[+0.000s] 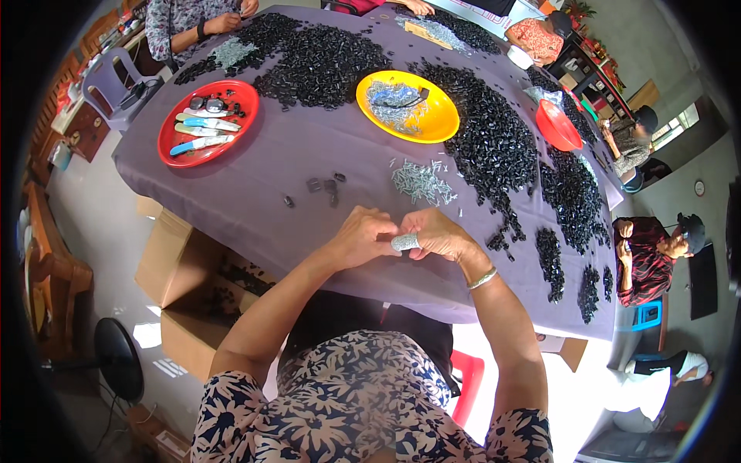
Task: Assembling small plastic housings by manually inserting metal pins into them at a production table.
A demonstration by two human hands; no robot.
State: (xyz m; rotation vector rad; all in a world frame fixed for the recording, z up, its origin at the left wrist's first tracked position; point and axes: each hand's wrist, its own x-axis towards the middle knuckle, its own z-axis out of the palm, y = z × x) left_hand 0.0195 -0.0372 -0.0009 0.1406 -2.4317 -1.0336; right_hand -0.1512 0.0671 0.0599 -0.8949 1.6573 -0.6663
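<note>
My left hand (pixel 363 238) and my right hand (pixel 436 234) meet over the near edge of the table, fingers pinched together. Whatever lies between them is hidden or too small to name. A silvery-grey wrap (pixel 404 242) covers a digit of my right hand. Just beyond my hands lies a loose heap of small silvery pins or screws (pixel 423 182). To its left sit several small black pieces (pixel 332 187). Farther off, a yellow plate (pixel 442 123) holds more silvery pins and a dark-tipped item on a blue patch.
A red plate (pixel 169 123) with knife-like tools stands at the left. Heaps of small black parts (pixel 328 65) cover the far side and right (pixel 490 139), near a red bowl (pixel 557 127). Other people sit around the table. Open cardboard boxes (pixel 166 255) stand below at left.
</note>
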